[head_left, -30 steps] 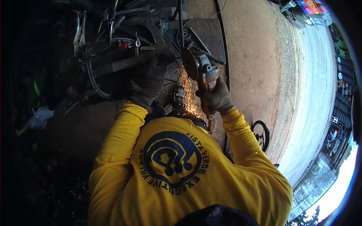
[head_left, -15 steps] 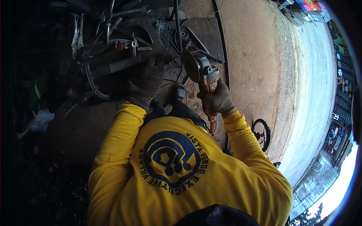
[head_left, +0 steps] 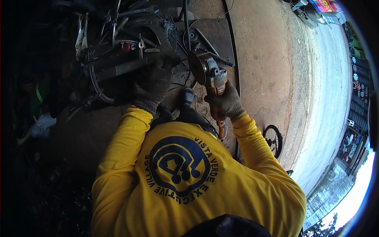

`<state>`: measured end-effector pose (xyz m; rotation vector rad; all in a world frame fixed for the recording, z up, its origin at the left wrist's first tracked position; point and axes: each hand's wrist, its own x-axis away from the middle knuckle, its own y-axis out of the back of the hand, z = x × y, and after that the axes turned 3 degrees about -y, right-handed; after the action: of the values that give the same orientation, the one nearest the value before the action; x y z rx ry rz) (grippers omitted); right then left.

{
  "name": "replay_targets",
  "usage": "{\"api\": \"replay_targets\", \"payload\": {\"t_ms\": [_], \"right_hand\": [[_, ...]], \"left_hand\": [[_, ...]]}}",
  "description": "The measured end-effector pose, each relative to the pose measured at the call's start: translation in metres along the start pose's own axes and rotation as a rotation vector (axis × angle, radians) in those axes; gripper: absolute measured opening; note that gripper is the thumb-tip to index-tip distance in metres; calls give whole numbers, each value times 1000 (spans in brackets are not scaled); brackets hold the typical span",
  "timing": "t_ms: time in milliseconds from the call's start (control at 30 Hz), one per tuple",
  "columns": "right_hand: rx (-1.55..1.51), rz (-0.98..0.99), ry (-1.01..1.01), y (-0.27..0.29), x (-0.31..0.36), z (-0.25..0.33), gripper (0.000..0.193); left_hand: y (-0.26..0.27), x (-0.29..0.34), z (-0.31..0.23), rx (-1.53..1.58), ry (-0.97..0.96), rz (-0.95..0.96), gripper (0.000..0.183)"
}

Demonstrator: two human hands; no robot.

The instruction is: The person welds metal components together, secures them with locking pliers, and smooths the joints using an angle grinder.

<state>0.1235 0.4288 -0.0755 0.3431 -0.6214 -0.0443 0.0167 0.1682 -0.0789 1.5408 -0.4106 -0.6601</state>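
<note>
1. Floor [head_left: 262, 59], brown, is seen right of the angle grinder [head_left: 216, 80].
2. Angle grinder is held right of the left hand [head_left: 152, 85], its disc [head_left: 197, 68] forward.
3. Left hand is gloved; owing to shadow, its fingers' grip cannot be told.
4. Right hand [head_left: 227, 102]: gloved fingers are wrapped around the angle grinder's body.
</note>
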Motion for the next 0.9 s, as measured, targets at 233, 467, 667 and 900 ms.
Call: {"api": "replay_targets", "payload": {"t_ms": [233, 467, 667, 900], "right_hand": [[-13, -2, 11, -3, -1, 1, 72], [32, -11, 37, -1, 2, 18, 70], [1, 32, -35, -3, 4, 21, 68], [43, 2, -22, -6, 5, 5, 68]], "left_hand": [[-8, 2, 0, -906, -303, 64, 40], [5, -1, 1, -82, -76, 16, 39], [4, 0, 3, -79, -81, 29, 39], [4, -2, 2, -51, -95, -8, 40]]}}
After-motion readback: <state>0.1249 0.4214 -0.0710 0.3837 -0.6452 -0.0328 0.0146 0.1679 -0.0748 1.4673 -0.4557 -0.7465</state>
